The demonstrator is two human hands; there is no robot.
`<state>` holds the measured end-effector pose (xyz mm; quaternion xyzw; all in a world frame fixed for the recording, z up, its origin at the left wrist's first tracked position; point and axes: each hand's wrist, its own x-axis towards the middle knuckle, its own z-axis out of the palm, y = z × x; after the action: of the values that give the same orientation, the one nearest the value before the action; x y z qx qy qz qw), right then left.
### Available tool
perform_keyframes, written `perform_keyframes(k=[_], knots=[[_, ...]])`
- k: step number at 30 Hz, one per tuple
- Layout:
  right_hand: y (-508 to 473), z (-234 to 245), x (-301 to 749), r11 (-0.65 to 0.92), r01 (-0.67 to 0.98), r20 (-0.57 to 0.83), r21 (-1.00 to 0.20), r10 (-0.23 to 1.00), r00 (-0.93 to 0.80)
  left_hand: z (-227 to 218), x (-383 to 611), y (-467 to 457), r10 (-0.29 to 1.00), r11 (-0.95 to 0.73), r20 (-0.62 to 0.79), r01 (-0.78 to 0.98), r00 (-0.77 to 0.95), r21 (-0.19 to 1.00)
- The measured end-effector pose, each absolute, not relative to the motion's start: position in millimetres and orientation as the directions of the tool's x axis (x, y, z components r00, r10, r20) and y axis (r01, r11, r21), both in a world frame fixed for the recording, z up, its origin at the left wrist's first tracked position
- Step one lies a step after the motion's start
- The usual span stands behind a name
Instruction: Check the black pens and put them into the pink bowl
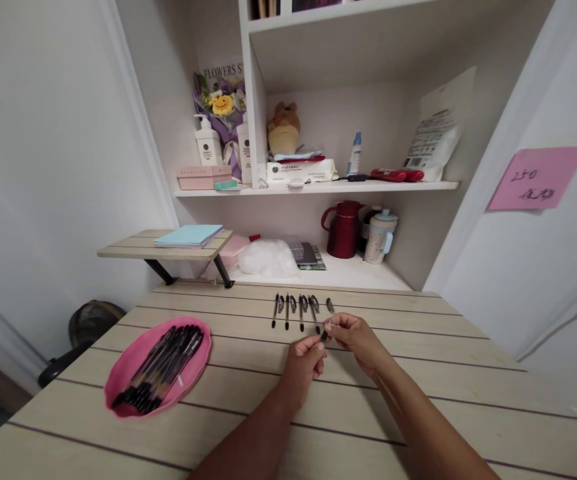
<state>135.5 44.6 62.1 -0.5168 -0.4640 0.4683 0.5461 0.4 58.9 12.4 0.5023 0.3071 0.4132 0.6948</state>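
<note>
My left hand (pixel 303 365) and my right hand (pixel 352 335) meet over the table, fingertips pinched on a pen (pixel 324 336). Only a short black part of it shows between them; the fingers hide the rest. Just beyond my hands, several uncapped pens (pixel 287 313) lie side by side, pointing away from me. Dark pen caps (pixel 293 305) rest beside them, and a single cap (pixel 330 305) lies apart near my right fingers. To the left, a pink tray (pixel 113 373) holds a pile of black pens (pixel 168 363).
The slatted wooden table (pixel 248 407) reaches back to a white shelf unit (pixel 368 273). At the back left stands a small raised shelf (pixel 133 245) with blue paper (pixel 188 235) on it. Behind are a plastic bag (pixel 268 259), a red jug (pixel 343 230) and a tumbler (pixel 380 237).
</note>
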Motion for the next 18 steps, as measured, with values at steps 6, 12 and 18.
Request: perform_keyframes(k=[6,12,18], knots=[[43.3,62.4,133.2,0.001,-0.110,-0.010,-0.994,0.994,0.105,8.6,0.5,60.5,0.885,0.170,-0.020,-0.283,0.465,0.944],[51.2,61.0,150.0,0.044,-0.006,0.043,-0.999,0.990,0.136,6.8,1.1,61.9,0.880,0.193,-0.029,-0.301,0.474,0.934],[104.4,53.9,182.0,-0.154,0.488,0.146,-0.859,0.840,0.522,9.1,3.0,62.5,0.904,0.275,-0.096,-0.394,0.415,0.877]])
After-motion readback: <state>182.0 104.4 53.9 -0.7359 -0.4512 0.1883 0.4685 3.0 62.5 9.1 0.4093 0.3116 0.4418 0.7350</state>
